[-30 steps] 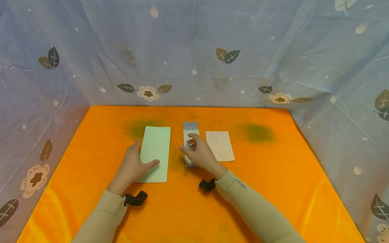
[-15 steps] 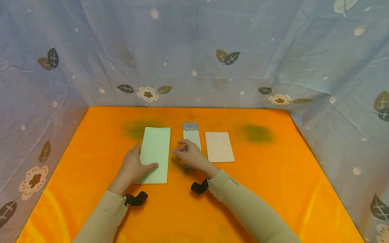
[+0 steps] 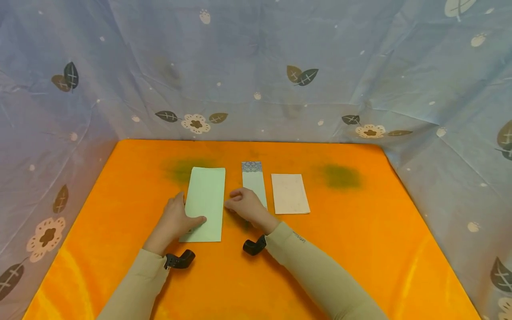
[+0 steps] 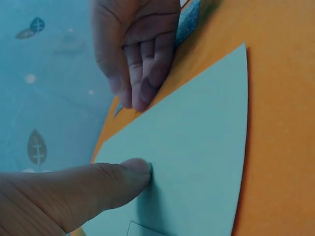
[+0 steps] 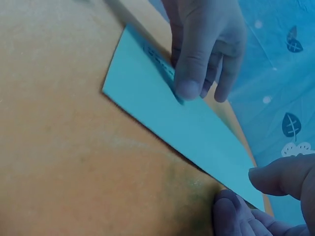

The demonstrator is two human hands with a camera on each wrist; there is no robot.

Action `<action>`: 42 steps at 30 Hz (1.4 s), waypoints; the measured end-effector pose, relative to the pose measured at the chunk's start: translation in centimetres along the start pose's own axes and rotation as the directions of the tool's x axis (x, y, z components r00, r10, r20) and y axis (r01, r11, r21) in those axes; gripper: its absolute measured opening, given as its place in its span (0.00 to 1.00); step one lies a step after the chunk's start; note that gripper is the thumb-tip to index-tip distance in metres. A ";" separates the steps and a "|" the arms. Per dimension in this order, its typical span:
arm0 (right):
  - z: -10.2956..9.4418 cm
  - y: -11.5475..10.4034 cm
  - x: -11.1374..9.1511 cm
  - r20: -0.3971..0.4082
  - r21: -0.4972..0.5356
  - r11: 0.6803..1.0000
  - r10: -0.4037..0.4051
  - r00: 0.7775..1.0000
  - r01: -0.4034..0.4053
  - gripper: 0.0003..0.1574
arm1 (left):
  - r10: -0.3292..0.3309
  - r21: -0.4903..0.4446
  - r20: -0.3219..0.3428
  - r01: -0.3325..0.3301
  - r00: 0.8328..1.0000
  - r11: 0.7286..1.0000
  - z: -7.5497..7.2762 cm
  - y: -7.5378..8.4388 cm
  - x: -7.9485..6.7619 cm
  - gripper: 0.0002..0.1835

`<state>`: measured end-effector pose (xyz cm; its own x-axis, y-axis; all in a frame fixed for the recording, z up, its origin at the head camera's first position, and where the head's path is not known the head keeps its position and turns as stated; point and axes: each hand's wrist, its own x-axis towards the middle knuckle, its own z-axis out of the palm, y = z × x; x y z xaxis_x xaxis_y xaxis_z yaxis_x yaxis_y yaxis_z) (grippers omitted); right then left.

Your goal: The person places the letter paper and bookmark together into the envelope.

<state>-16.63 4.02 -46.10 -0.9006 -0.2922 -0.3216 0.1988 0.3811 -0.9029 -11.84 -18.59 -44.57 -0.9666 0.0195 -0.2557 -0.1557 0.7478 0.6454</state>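
A long pale green envelope lies flat on the orange table, with small print near its lower left corner in the right wrist view. My left hand is spread at its left side, the straight thumb on the paper and the other fingers along the edge. By the envelope's right edge is my right hand, fingertips close together, thumb above the edge and fingers below. No pinch on the paper shows. Under the right hand lies a narrow pale strip with a blue patterned end, partly hidden.
To the right of the strip lies a pale rectangular card or pad. The orange cloth-covered table is bordered at the back and sides by a blue-grey patterned curtain. Black cameras sit at both wrists.
My right hand has moved left and slightly toward me, from over the strip to the envelope's right edge, its fingers drawing together. The left hand has barely moved.
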 end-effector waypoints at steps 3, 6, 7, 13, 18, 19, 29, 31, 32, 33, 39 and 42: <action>0.0 -0.2 0.0 0.004 0.004 1.000 0.017 1.000 -0.017 0.25 | 0.007 -0.004 0.008 -0.007 1.000 1.000 0.1 0.0 0.1 0.59; 0.0 -0.3 0.0 0.000 0.002 1.000 0.027 1.000 -0.027 0.23 | 0.002 -0.020 0.026 -0.001 1.000 1.000 0.1 0.1 0.2 0.58; 0.0 -0.4 0.1 -0.001 0.005 1.000 0.028 1.000 -0.028 0.23 | -0.003 -0.028 0.032 0.003 0.999 1.000 0.1 0.1 0.2 0.58; 0.1 -0.3 0.0 0.000 0.029 0.999 0.019 1.000 -0.019 0.21 | -0.019 -0.044 0.051 0.021 0.999 0.999 0.1 0.1 0.3 0.52; 0.3 -0.5 -0.2 0.000 0.036 0.999 0.011 1.000 -0.011 0.21 | 0.010 -0.046 0.028 -0.008 1.000 0.999 0.2 0.0 0.1 0.43; 0.2 -0.5 -0.2 -0.001 0.035 0.999 0.009 1.000 -0.009 0.21 | 0.014 -0.049 0.021 -0.013 1.000 0.999 0.2 0.0 0.1 0.43; 0.2 -0.2 -0.1 0.002 0.069 0.997 -0.020 1.000 0.020 0.23 | 0.083 -0.054 -0.078 -0.088 0.993 0.995 0.1 0.2 0.2 0.35; 0.2 -0.2 -0.1 0.001 0.072 0.997 -0.023 1.000 0.023 0.23 | 0.092 -0.056 -0.085 -0.097 0.992 0.994 0.1 0.3 0.1 0.34; 0.2 -0.2 -0.2 0.000 0.074 0.997 -0.024 1.000 0.024 0.23 | 0.093 -0.054 -0.088 -0.097 0.992 0.994 0.1 0.4 0.1 0.33; 0.1 -0.2 -0.2 0.000 0.077 0.997 -0.022 1.000 0.022 0.23 | 0.091 -0.057 -0.089 -0.096 0.992 0.994 0.0 0.5 0.0 0.32; -0.1 -0.3 -0.4 0.005 0.120 0.993 -0.011 1.000 0.010 0.23 | 0.093 -0.060 -0.101 -0.099 0.991 0.993 -0.2 1.0 -0.5 0.28; -0.3 -0.3 -0.5 0.007 0.143 0.990 -0.013 1.000 0.011 0.22 | 0.104 -0.058 -0.108 -0.111 0.989 0.992 -0.3 1.2 -0.7 0.27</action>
<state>-16.35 4.26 -45.58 -0.9004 -0.3030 -0.3122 0.2416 0.2485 -0.9380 -11.44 -17.88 -43.36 -0.9938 0.0256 -0.1081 -0.0592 0.7014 0.7103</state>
